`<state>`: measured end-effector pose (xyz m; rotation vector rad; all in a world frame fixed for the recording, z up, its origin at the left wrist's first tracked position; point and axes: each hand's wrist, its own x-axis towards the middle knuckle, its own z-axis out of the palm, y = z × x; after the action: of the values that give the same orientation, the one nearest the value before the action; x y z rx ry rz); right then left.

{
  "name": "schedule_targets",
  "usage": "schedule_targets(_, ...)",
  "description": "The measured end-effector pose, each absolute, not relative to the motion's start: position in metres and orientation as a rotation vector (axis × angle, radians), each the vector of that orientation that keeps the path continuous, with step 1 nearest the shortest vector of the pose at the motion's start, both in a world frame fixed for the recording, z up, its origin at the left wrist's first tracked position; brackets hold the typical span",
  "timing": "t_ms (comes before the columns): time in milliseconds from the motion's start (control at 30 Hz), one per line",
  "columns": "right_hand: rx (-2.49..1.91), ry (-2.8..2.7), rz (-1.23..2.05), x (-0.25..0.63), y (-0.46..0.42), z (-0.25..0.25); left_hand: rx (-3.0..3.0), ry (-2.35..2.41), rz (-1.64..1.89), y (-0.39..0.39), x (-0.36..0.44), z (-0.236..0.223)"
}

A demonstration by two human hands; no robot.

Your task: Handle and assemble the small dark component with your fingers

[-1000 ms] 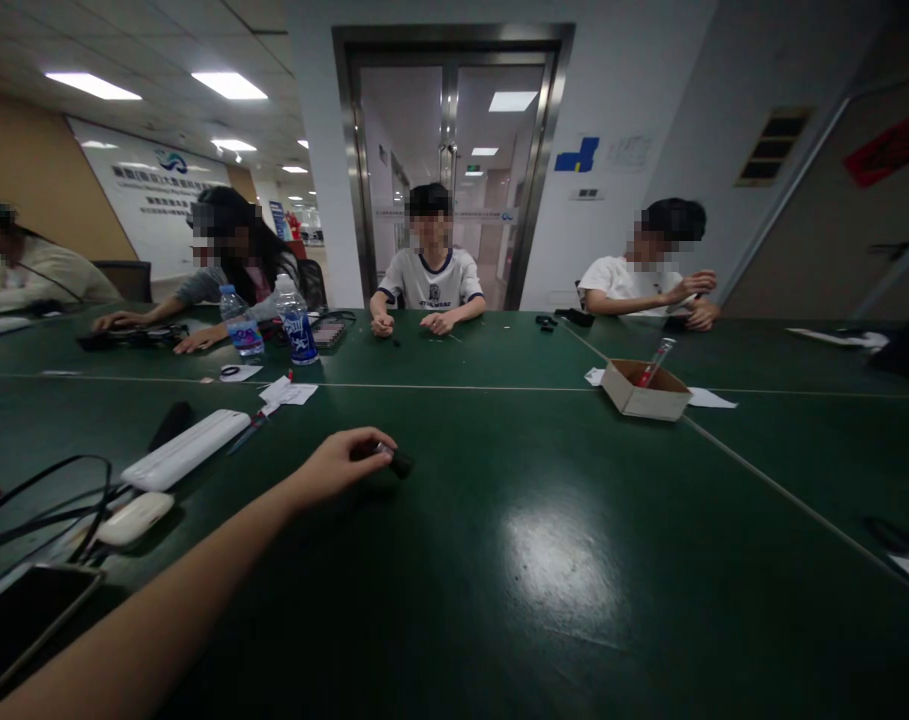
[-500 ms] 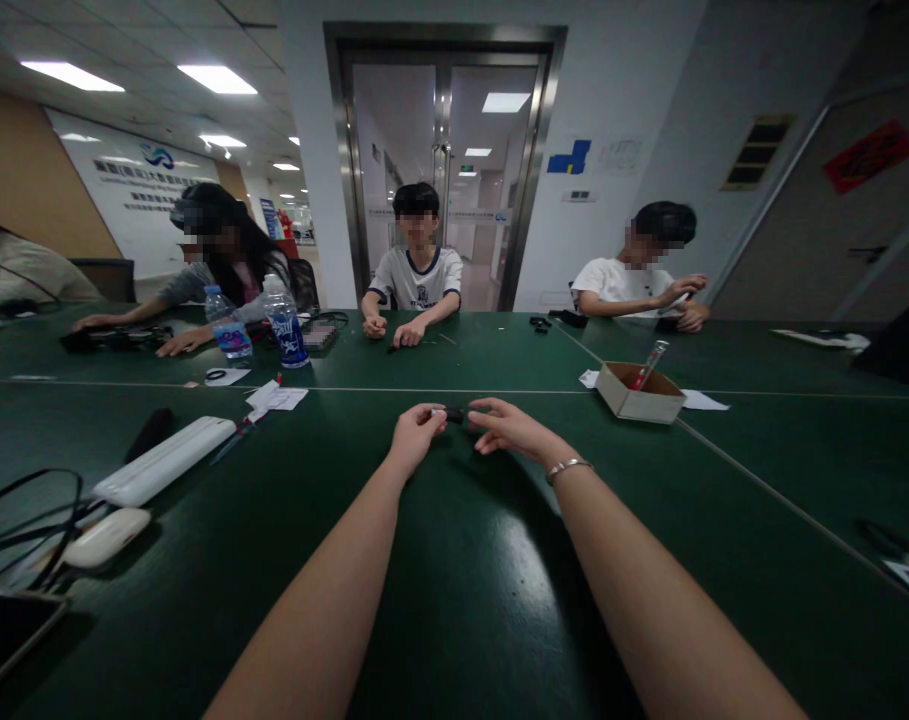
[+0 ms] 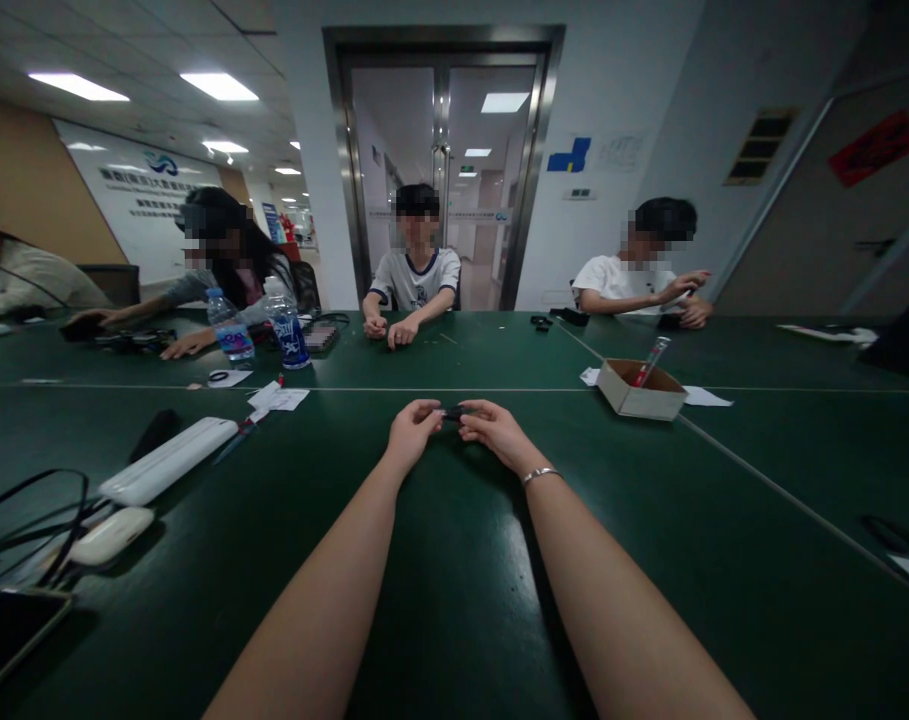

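Both my arms reach forward over the dark green table (image 3: pixel 499 600). My left hand (image 3: pixel 413 430) and my right hand (image 3: pixel 495 432) meet at the table's middle, fingers pinched on the two ends of a small black object (image 3: pixel 452 412) held between them. A thin bracelet (image 3: pixel 540 474) sits on my right wrist. The object is too small to name.
An open cardboard box (image 3: pixel 641 392) with a red-tipped tube stands to the right. At left lie a white case (image 3: pixel 167 460), a white mouse-like device (image 3: pixel 113 535), black cables (image 3: pixel 26 510) and a phone (image 3: pixel 11 645). Two water bottles (image 3: pixel 285 325) stand further back. Several people sit along the far side.
A second ago only my left hand held the small black object, lower left. It moved to the centre, my right hand joined it, and both have closed in tighter on the object.
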<state>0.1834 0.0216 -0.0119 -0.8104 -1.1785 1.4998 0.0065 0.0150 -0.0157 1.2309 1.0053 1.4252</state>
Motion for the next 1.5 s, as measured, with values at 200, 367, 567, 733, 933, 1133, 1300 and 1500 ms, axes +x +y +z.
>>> schedule_targets(200, -0.802, -1.172, 1.514, 0.185, 0.023, -0.012, 1.241, 1.037, 1.422, 0.016, 0.005, -0.015)
schedule_targets(367, -0.795, -1.195, 1.527, 0.185, 0.023, -0.010, 1.232, 1.077, 1.411, 0.016, 0.005, -0.013)
schedule_targets(567, -0.813, -1.209, 1.530, 0.185, 0.021, -0.007, 1.217, 1.111, 1.408, 0.019, 0.005, -0.015)
schedule_targets(733, -0.822, -1.206, 1.533, 0.184, 0.021, -0.007, 1.283, 1.157, 1.400, 0.019, 0.003, -0.016)
schedule_targets(933, -0.831, -1.226, 1.530, 0.184, 0.021, -0.008, 1.303, 1.238, 1.390, 0.021, 0.003, -0.018)
schedule_targets(1133, -0.815, -1.240, 1.527, 0.185, 0.020, -0.008, 1.321, 1.352, 1.363, 0.019, 0.005, -0.016)
schedule_targets(1300, -0.804, -1.271, 1.507, 0.185, 0.020, -0.007, 1.335, 1.433, 1.342, 0.020, 0.005, -0.016)
schedule_targets(1500, -0.779, -1.345, 1.418, 0.180, 0.021, -0.002, 1.283, 1.468, 1.342, 0.023, 0.003, -0.017)
